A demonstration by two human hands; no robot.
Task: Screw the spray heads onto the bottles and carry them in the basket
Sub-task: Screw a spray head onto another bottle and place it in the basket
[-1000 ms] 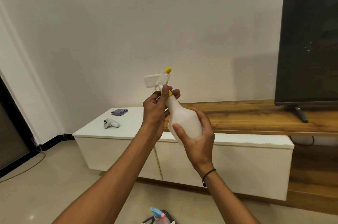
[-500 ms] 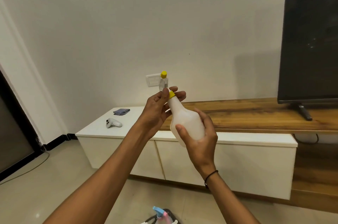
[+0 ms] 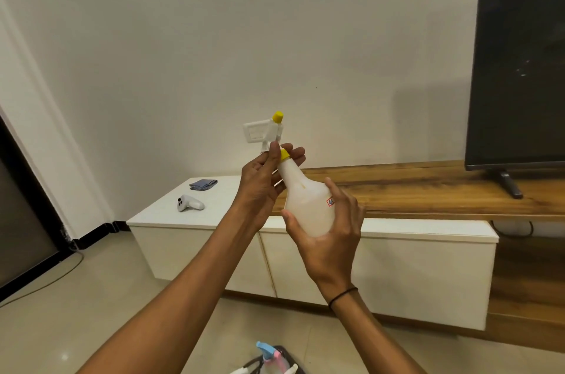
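Note:
I hold a white translucent bottle (image 3: 305, 205) tilted in front of me, its neck pointing up and left. My right hand (image 3: 328, 233) grips its round body from below. A white spray head (image 3: 273, 132) with a yellow nozzle tip sits on the neck, joined by a yellow collar (image 3: 285, 154). My left hand (image 3: 263, 181) pinches that collar with thumb and fingers. At the bottom edge a dark basket (image 3: 279, 355) on the floor holds other bottles with blue and pink spray heads (image 3: 269, 353); most of it is cut off.
A low white cabinet (image 3: 397, 266) stands ahead with a white game controller (image 3: 189, 203) and a folded blue cloth (image 3: 202, 183) on top. A wooden shelf (image 3: 428, 190) carries a dark TV (image 3: 519, 52) at the right. A cable (image 3: 39, 285) lies on the tiled floor at left.
The spray head has turned on the neck, its yellow nozzle swinging from right to more upright. My left fingers have shifted round the collar. The bottle stays in my right hand.

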